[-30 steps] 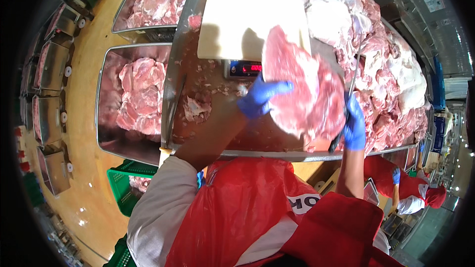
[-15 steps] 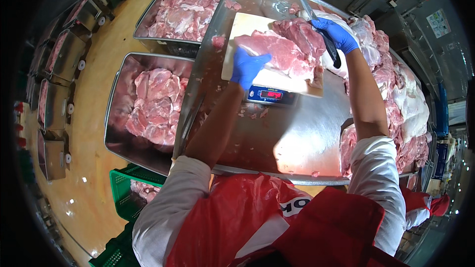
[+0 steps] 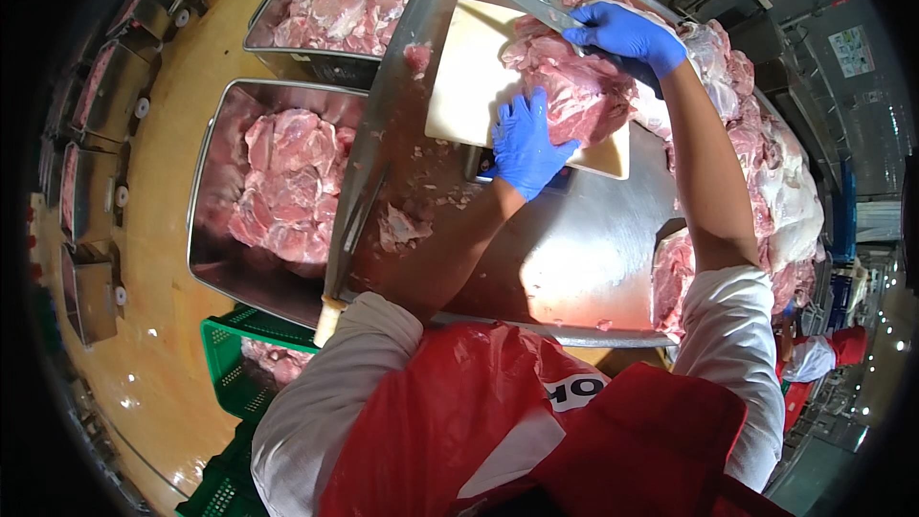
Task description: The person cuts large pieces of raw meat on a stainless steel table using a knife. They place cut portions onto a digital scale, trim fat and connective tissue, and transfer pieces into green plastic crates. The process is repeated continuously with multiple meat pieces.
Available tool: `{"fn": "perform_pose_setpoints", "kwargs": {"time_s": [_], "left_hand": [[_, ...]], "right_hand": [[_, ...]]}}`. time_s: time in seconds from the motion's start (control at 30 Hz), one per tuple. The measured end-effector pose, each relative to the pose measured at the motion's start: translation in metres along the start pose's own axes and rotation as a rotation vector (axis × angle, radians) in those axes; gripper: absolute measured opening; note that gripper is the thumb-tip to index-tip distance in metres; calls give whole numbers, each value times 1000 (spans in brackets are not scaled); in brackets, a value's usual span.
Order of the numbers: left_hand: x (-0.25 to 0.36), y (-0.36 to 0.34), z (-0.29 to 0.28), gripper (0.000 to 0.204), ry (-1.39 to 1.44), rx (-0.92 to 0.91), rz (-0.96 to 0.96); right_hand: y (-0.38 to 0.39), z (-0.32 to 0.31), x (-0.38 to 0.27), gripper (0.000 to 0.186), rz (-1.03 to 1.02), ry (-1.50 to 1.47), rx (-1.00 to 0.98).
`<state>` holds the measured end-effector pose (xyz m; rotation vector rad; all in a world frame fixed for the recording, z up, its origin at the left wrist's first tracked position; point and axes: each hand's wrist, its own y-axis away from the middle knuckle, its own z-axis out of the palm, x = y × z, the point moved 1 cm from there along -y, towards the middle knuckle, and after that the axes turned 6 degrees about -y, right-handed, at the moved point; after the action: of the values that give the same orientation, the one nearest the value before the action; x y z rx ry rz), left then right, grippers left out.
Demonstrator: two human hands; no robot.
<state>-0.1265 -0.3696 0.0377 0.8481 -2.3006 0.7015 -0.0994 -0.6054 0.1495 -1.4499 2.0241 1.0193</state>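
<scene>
A chunk of raw pink meat (image 3: 584, 101) lies bunched on the right part of a white cutting board (image 3: 469, 48). My left hand (image 3: 529, 148), in a blue glove, presses against the meat's lower left side with fingers and thumb apart. My right hand (image 3: 632, 38), also gloved in blue, is closed round a knife (image 3: 525, 2) at the meat's upper right. Its blade reaches toward the upper left, above the meat; most of the dark handle is hidden. Beneath the board, a blue digital scale (image 3: 486, 165) shows only in part, with my left hand covering its display.
The board is on a steel table (image 3: 574, 268) with meat scraps (image 3: 402, 227). A large meat pile (image 3: 766, 163) rises at the right. Two steel tubs (image 3: 206, 230) (image 3: 287, 0) of meat stand left, a green crate (image 3: 225, 373) below them. Another person (image 3: 814, 356) is at far right.
My left hand has moved right, and the meat, earlier spread across the board, is now bunched to the right. The knife blade has swung to a flatter angle, pointing further left.
</scene>
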Motion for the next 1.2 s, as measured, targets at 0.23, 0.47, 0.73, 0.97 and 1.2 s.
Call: {"fn": "perform_pose_setpoints", "kwargs": {"time_s": [0.23, 0.47, 0.73, 0.97, 1.2], "left_hand": [[-31, -15, -23, 76, 59, -135, 112], [-66, -30, -26, 68, 130, 77, 513], [-54, -50, -33, 61, -27, 18, 478], [-53, -42, -23, 61, -22, -38, 467], [-34, -9, 10, 55, 146, 162, 349]], "right_hand": [[56, 3, -14, 41, 18, 23, 195], [35, 28, 12, 35, -172, 142, 449], [51, 5, 17, 48, -93, 70, 429], [30, 5, 44, 45, -137, 33, 494], [-9, -13, 97, 44, -101, -271, 538]]}}
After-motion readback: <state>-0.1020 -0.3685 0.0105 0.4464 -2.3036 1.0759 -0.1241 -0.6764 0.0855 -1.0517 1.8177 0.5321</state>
